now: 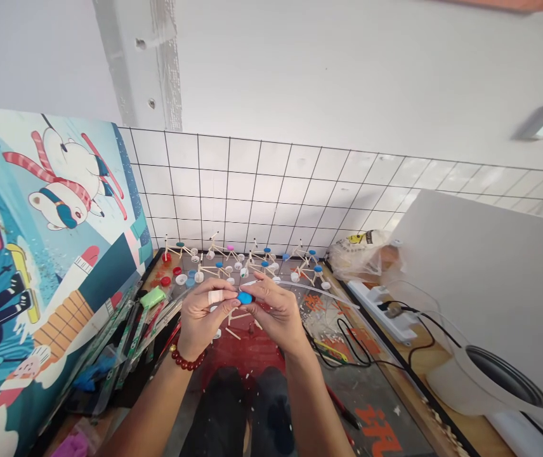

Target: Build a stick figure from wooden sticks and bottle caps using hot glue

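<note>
Between the fingertips of both hands is a small blue round piece (244, 298); whether it is a cap or clay I cannot tell. My left hand (209, 310), with a bandage on one finger and a beaded bracelet at the wrist, pinches it from the left. From the right, my right hand (276, 311) has its thumb and fingers closed on the same piece. Just beyond stand several small bicycle-like models (221, 265) of thin sticks with round white, blue and red parts. Loose sticks (233, 333) lie below the hands on a reddish surface.
On the left, packaged strips and tools (131, 336) lie with a green packet (153, 297) beside a printed bear panel (62, 254). To the right are a white power strip (379, 308), a black cable (347, 355), a plastic bag (359, 254) and a white cylindrical object (471, 387). A tiled wall (271, 184) rises behind.
</note>
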`<state>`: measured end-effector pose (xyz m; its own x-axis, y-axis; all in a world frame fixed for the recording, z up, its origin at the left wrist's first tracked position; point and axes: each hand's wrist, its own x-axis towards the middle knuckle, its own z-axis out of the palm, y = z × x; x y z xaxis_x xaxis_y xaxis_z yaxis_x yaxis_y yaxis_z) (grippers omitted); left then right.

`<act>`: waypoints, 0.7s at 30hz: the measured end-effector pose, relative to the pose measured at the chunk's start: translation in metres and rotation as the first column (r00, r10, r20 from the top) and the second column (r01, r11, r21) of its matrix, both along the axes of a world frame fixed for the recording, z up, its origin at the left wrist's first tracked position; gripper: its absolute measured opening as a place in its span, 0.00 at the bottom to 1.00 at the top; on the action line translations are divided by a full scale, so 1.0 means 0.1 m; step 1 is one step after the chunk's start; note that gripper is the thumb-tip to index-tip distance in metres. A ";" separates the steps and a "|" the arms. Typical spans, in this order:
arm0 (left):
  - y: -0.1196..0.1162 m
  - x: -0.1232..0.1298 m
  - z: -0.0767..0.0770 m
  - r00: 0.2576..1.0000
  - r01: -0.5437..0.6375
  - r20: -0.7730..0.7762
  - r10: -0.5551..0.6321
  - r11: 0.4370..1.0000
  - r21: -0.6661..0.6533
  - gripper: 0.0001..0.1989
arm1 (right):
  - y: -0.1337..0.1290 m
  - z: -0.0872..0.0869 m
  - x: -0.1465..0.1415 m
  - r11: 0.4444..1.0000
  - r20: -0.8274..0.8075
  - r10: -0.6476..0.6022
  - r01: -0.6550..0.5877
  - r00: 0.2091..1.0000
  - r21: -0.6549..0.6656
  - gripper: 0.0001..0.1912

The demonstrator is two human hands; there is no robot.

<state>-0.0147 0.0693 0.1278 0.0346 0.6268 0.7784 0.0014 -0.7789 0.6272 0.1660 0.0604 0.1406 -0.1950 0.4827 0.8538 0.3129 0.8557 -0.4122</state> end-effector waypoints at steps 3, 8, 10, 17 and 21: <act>0.01 0.01 0.00 1.000 -0.009 0.007 0.009 0.999 0.033 0.08 | 0.01 -0.01 -0.01 1.000 -0.003 -0.009 0.009 1.000 0.001 0.18; 0.00 0.03 0.02 1.000 0.001 0.028 -0.002 1.000 0.018 0.09 | 0.01 -0.03 -0.01 1.000 -0.017 -0.011 0.011 1.000 -0.001 0.20; 0.01 0.03 0.01 1.000 0.011 0.019 -0.011 1.000 0.009 0.09 | 0.01 -0.03 -0.01 1.000 -0.024 -0.009 0.009 1.000 -0.001 0.20; 0.01 0.04 -0.06 0.997 0.016 0.078 -0.006 0.991 -0.131 0.09 | 0.01 -0.01 -0.02 0.999 -0.028 -0.043 0.044 0.999 0.013 0.20; -0.05 0.10 -0.03 0.994 0.042 0.105 -0.016 0.966 -0.253 0.09 | 0.02 -0.01 -0.02 0.996 -0.019 -0.075 0.076 0.997 0.056 0.22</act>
<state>-0.0047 0.0647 0.1244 -0.0154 0.8048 0.5933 -0.0929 -0.5920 0.8006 0.1637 0.0620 0.1394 -0.1448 0.4464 0.8830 0.3709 0.8519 -0.3698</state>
